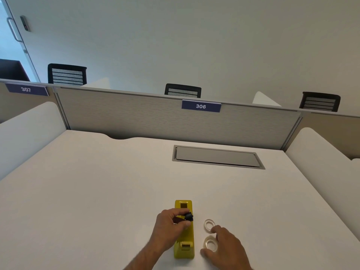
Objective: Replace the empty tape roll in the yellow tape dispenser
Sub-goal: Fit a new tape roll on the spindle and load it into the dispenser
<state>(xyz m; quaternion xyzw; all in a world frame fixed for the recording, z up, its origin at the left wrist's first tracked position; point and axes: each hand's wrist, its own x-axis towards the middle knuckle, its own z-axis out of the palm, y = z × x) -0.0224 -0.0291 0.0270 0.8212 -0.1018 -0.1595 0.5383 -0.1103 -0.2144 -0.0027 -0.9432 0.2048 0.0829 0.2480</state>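
Note:
The yellow tape dispenser (185, 240) lies lengthwise on the white desk (97, 191) near its front edge. My left hand (169, 223) hovers over its middle and pinches a small black spool hub (188, 216). Just right of the dispenser lie two clear rings: a thin empty core (209, 224) farther away and a thicker tape roll (210, 244) nearer me. My right hand (226, 248) rests over the nearer roll with fingers spread, the thumb at its near side and a fingertip close to the far ring. I cannot tell whether it grips the roll.
A grey cable hatch (218, 157) is set flush in the desk at the back right. A grey divider panel with the label 306 (201, 106) closes the far edge. White side screens (29, 133) flank the desk.

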